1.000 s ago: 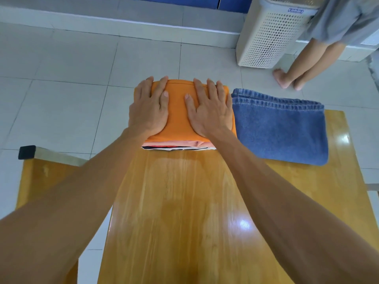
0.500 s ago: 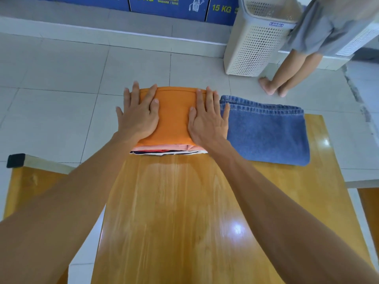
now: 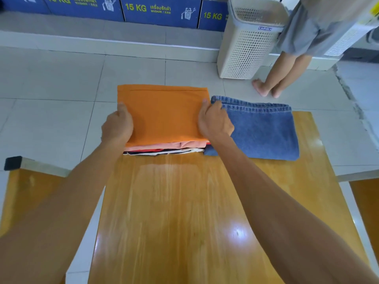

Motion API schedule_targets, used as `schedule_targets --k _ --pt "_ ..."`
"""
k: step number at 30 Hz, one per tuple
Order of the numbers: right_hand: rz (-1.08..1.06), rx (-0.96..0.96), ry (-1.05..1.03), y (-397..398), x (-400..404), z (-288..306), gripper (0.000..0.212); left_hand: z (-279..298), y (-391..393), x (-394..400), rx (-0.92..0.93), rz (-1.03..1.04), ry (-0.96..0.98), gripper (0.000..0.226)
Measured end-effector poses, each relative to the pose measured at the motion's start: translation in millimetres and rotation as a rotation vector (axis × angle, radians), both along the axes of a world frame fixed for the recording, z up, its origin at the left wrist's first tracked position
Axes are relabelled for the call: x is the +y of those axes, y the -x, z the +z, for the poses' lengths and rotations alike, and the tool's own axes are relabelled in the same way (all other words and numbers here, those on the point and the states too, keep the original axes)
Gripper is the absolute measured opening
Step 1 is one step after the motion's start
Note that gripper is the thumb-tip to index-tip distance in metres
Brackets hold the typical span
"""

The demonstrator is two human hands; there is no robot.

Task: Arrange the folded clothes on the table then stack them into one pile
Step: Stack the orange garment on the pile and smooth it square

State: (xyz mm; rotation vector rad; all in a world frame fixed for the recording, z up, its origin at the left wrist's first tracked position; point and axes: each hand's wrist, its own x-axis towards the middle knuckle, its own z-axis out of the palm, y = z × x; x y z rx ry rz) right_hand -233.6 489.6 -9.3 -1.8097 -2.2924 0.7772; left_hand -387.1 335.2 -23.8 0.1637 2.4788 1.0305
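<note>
Blue panels along the back wall read "15 KG" and "WASHER". Pale tiled floor, glossy wooden table, white perforated basket beyond with a bystander's legs beside it. Your stack of folded clothes, orange on top, sits at the table's far edge, touching folded jeans on its right. Your left hand and right hand clamp the stack's sides, thumbs on top.

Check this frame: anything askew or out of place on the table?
Mostly tidy. The folded blue denim jeans still lie beside the orange-topped pile of folded clothes, not on it. Both overhang the far edge of the wooden table. Left hand and right hand grip the pile's sides.
</note>
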Motion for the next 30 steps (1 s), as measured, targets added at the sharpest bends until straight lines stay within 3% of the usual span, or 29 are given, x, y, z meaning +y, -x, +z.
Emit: schedule_targets --k 3,8,13,18,21,24,30 --pt "0.008 -0.064 0.113 4.6 7.2 -2.6 0.072 0.1 -0.2 3.7 -0.063 0.019 0.033 0.069" --pt "0.020 -0.048 -0.035 5.9 3.5 -17.2 0.060 -16.4 0.1 0.3 0.069 0.002 0.059 0.065" --pt "0.061 -0.093 0.026 3.8 13.5 -5.3 0.063 -2.6 10.5 1.7 -0.017 0.044 0.047 0.047" --pt "0.003 0.033 -0.130 14.8 29.6 17.1 0.062 19.3 20.3 20.8 0.245 0.064 -0.002 0.059" --pt "-0.009 0.151 0.000 28.1 43.0 17.3 0.062 21.1 34.0 36.5 0.103 0.134 -0.107 0.052" --pt "0.063 0.251 -0.022 32.2 50.9 6.8 0.044 19.3 43.6 42.2 0.095 0.086 -0.097 0.033" --pt "-0.047 0.333 -0.011 27.9 46.7 -13.1 0.033 12.9 60.3 47.0 -0.043 0.084 -0.046 0.039"
